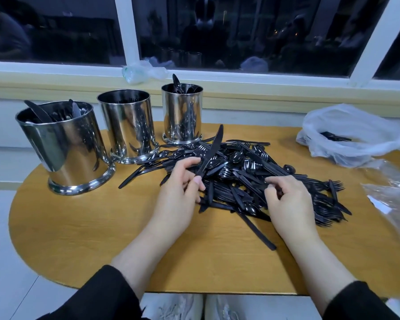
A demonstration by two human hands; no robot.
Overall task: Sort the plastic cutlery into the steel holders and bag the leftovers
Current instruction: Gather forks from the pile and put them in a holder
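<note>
Black sleeves nearest. Left hand (pixel 179 181) pinching black plastic knife (pixel 210 153) by handle end, blade angled up over cutlery pile (pixel 252 176) mid-table. Right hand (pixel 289 199) curled into pile; whether holding anything, cannot tell. Three steel holders (pixel 127 125) behind left. Probably light, stiff, slick; best taken at handle, singly.

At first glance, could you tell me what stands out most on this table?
A big pile of black cutlery fills the table's middle, with both hands in it; the left hand holds a knife raised. Three steel holders stand at the back left, and a white bag lies open at the right.
</note>
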